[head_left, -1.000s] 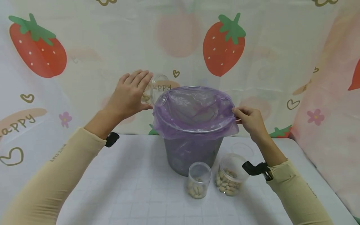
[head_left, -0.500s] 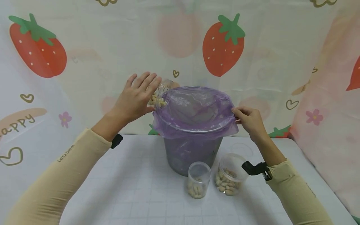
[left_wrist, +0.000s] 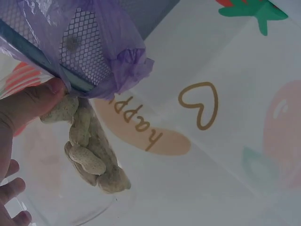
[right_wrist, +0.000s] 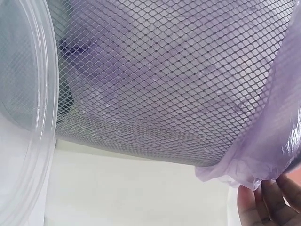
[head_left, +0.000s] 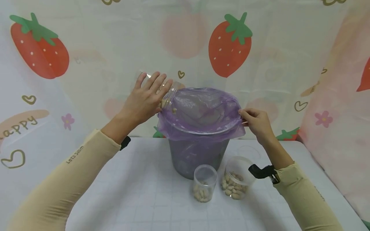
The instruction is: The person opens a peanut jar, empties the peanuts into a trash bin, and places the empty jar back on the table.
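My left hand (head_left: 145,99) grips a clear plastic jar (head_left: 174,87), tilted on its side with its mouth at the left rim of a mesh wastebasket (head_left: 199,157). Several unshelled peanuts (left_wrist: 87,160) lie along the jar's lower wall in the left wrist view, the thumb beside its mouth. A pale peanut (head_left: 174,110) shows just inside the basket's left rim. A thin purple bin bag (head_left: 199,137) lines the basket and folds over its rim. At the right rim, my right hand (head_left: 257,123) pinches the bag's edge; the fingers (right_wrist: 273,202) appear under the fold.
In front of the basket stand two more clear jars: a narrow jar (head_left: 204,189) and a wider jar (head_left: 235,184), both part filled with peanuts. They stand on a white table (head_left: 138,192). A strawberry-print cloth (head_left: 130,41) hangs close behind.
My left hand has moved right and tipped the jar further down over the rim. Its peanuts have slid towards the mouth. The right hand has stayed at the bag's edge.
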Tool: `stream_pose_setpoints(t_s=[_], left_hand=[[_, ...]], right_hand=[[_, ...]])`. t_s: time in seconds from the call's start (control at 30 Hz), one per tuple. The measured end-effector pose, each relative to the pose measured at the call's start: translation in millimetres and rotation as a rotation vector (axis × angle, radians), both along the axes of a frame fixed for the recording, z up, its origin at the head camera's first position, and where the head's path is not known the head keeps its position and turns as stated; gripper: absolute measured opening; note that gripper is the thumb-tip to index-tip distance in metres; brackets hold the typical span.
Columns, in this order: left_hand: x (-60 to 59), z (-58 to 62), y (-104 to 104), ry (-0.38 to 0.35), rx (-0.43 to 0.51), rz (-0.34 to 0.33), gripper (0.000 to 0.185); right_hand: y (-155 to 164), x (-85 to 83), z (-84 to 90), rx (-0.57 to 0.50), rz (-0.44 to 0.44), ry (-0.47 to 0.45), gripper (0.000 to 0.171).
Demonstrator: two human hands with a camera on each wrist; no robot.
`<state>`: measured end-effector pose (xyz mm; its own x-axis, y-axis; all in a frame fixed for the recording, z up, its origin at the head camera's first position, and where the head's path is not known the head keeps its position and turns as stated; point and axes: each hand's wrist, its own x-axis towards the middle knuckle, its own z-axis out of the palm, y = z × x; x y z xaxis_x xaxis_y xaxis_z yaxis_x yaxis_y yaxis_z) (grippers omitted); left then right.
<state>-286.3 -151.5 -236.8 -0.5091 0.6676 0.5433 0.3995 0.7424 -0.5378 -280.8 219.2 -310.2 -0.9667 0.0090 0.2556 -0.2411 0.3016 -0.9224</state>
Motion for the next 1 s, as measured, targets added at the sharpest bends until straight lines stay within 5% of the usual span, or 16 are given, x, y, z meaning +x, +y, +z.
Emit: stream_pose_setpoints(t_s=[0.33, 0.77, 1.0], left_hand=[[-2.2, -4.8, 3.2, 0.115, -0.037, -0.043, 0.077], [2.4, -3.7, 2.1, 0.036, -0.024, -0.011, 0.094], [2.9, -3.7, 3.7, 0.081, -0.068, -0.013, 0.089]], right_hand=[[-0.6, 1.5, -1.2, 0.007, -0.001, -0.023, 0.044], [0.2, 2.4, -1.9, 0.004, 0.006, -0.014, 0.044], [-0.2, 2.0, -1.9, 0.017, -0.005, -0.014, 0.043]])
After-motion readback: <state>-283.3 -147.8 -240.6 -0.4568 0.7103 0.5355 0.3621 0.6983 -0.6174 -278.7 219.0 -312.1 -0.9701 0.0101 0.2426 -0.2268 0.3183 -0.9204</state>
